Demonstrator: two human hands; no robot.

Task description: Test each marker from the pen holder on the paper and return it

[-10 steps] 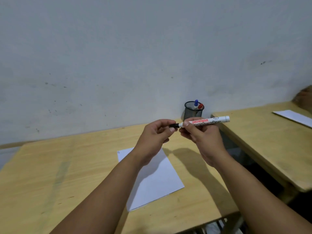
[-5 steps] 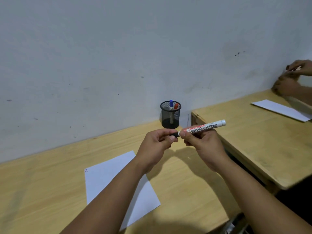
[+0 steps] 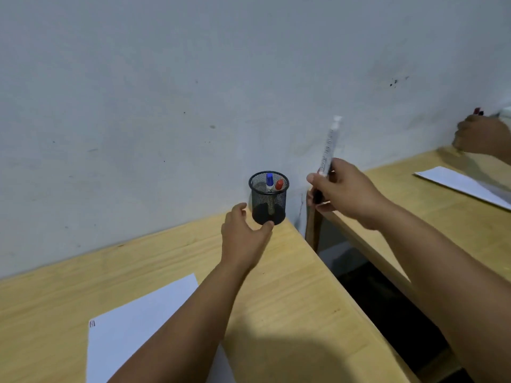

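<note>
A black mesh pen holder stands at the desk's far right corner by the wall, with a blue-capped marker and a red-capped marker inside. My right hand is shut on a white marker with a black cap, held nearly upright to the right of the holder, cap end down. My left hand is open, thumb and fingers at the base of the holder. A white paper lies on the desk near me, with small red marks at its left corner.
The wooden desk ends at a gap on the right; a second desk stands beyond it with another white sheet. Another person's hand is at the far right. A grey wall is behind.
My hands have separated: the left went forward to the holder's base, the right raised the marker from nearly level to nearly upright. The view has shifted left and closer to the holder.
</note>
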